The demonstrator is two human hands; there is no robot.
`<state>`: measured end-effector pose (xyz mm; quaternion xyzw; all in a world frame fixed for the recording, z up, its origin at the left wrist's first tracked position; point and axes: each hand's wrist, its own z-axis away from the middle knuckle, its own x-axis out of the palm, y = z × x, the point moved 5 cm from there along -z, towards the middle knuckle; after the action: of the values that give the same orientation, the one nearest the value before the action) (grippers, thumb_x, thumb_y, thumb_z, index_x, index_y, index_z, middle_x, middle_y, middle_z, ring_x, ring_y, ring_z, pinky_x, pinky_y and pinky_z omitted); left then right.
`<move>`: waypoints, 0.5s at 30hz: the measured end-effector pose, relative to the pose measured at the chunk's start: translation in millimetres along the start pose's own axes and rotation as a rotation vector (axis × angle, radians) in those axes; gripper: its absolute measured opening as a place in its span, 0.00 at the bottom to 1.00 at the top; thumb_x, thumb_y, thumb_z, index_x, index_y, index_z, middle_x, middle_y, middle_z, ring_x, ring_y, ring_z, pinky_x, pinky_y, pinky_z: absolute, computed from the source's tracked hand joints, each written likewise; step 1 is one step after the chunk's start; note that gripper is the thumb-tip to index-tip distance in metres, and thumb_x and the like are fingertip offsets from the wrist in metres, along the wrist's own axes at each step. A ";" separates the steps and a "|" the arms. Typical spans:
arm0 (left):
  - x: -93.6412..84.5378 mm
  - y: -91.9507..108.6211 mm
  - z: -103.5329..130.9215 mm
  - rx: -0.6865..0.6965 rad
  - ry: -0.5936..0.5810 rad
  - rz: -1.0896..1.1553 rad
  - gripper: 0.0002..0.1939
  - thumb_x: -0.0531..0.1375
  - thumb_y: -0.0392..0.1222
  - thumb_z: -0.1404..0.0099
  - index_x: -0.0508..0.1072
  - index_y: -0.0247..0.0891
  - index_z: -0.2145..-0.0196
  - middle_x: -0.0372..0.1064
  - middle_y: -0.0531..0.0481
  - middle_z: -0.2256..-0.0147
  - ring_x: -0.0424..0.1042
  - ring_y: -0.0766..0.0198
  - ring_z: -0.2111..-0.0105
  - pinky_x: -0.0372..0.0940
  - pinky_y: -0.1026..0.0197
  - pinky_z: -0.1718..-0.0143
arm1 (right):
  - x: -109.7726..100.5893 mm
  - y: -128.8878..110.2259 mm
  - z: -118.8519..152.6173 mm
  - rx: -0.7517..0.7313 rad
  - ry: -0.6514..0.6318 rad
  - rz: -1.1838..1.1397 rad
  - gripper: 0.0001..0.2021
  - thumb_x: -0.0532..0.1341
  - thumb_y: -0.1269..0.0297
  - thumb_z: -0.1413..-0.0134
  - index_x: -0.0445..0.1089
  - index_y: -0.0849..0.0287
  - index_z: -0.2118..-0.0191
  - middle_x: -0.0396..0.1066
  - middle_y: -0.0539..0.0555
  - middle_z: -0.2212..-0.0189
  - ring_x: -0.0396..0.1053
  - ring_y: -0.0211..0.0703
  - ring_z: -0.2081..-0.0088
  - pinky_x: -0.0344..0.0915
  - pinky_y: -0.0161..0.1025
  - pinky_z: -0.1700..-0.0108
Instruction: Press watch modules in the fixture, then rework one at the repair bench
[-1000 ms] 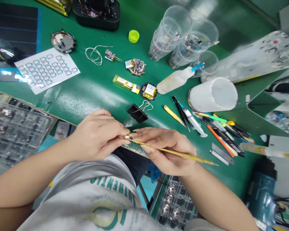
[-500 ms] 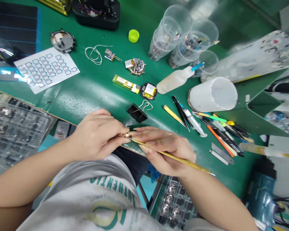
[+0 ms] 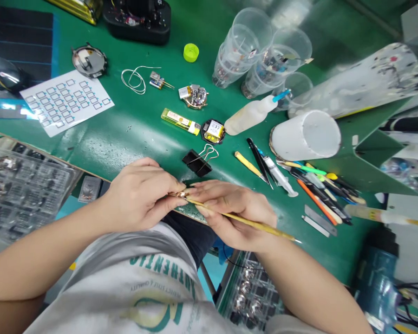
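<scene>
Over the front edge of the green table, my left hand (image 3: 142, 195) pinches a small copper-coloured metal part (image 3: 181, 194), mostly hidden by the fingers. My right hand (image 3: 238, 211) is closed on a thin yellow stick tool (image 3: 257, 224) with a metal tip at its rear end. The tool's front end meets the small part. Just beyond the hands lies a black binder clip (image 3: 197, 162) with wire handles. Behind it are an opened round watch module (image 3: 213, 131) with a yellow-wrapped battery and a yellow-green labelled strip-shaped case (image 3: 180, 121).
Clear plastic cups (image 3: 233, 60) of small parts and a white squeeze bottle (image 3: 249, 116) stand at the back right. Tweezers (image 3: 257, 160), a syringe (image 3: 280, 176) and several pen-like tools lie right. A printed sheet (image 3: 68, 103) and a watch case (image 3: 89, 60) lie left.
My right hand and the yellow stick have shifted slightly left, towards my left hand. My left hand keeps its grip on the small part. The view has moved a little.
</scene>
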<state>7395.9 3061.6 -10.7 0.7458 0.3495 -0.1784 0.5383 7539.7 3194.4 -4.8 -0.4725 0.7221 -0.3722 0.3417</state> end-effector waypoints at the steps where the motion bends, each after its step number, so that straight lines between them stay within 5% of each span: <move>1: 0.0 -0.2 0.2 0.002 -0.001 0.003 0.04 0.62 0.43 0.23 0.73 0.42 0.57 0.83 0.55 0.64 0.81 0.64 0.68 0.67 0.56 0.59 | 0.2 0.2 -0.2 0.002 -0.006 -0.004 0.17 0.66 0.85 0.43 0.75 0.60 0.52 0.84 0.63 0.54 0.84 0.53 0.48 0.83 0.52 0.43; 15: -0.7 -0.8 0.3 0.008 -0.004 -0.012 0.03 0.62 0.42 0.24 0.73 0.41 0.57 0.84 0.56 0.63 0.81 0.65 0.68 0.67 0.56 0.59 | -2.9 0.7 3.1 -0.006 -0.029 -0.021 0.17 0.65 0.85 0.40 0.75 0.60 0.49 0.84 0.63 0.53 0.84 0.52 0.47 0.83 0.51 0.42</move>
<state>7394.8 3061.2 -10.9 0.7455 0.3521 -0.1848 0.5348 7543.0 3196.7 -6.5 -0.4863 0.7133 -0.3668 0.3468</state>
